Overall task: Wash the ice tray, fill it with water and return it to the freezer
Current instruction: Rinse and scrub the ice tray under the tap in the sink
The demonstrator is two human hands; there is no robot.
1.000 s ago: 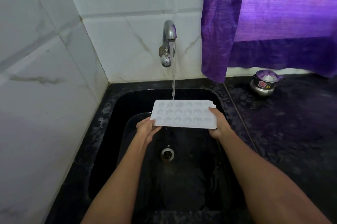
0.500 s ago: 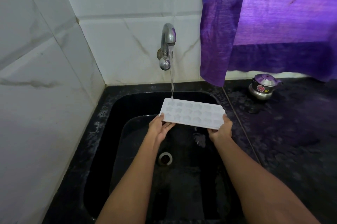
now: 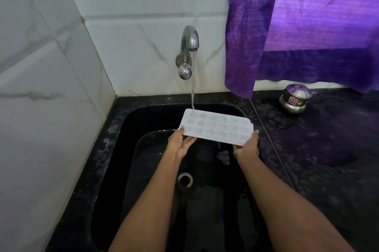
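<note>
1. While water runs from the curved chrome wall tap (image 3: pixel 189 46), head view: white plastic ice tray with star-shaped cells (image 3: pixel 217 126) held over the black stone sink (image 3: pixel 114 149), cells up, thin stream (image 3: pixel 192 95) landing on the far-left corner cell.
2. Left hand (image 3: pixel 180 143) under the tray's near-left corner, palm up, fingers fairly straight beneath the edge, thumb on the rim; supporting more than clasping.
3. Right hand (image 3: pixel 247 147) at the near-right corner, thumb up along the side edge, fingers hidden below; gripping the tray.
4. Change from a second ago: then level and centred, stream hitting the middle of the far edge; now shifted rightward and rotated, left end farther away, stream on the corner cell.
5. Meaning, as judgement: sweeping the stream across the cells, so rinsing or starting the fill; cannot tell which, cell water level unreadable. Freezer step not yet begun.
6. Elsewhere: purple curtain (image 3: pixel 307 25) hanging right of the tap, small steel pot with lid (image 3: pixel 295 100) on the dark counter (image 3: pixel 328 159), white marble-look wall tiles (image 3: pixel 51 87), round drain (image 3: pixel 185 179) below the tray.
</note>
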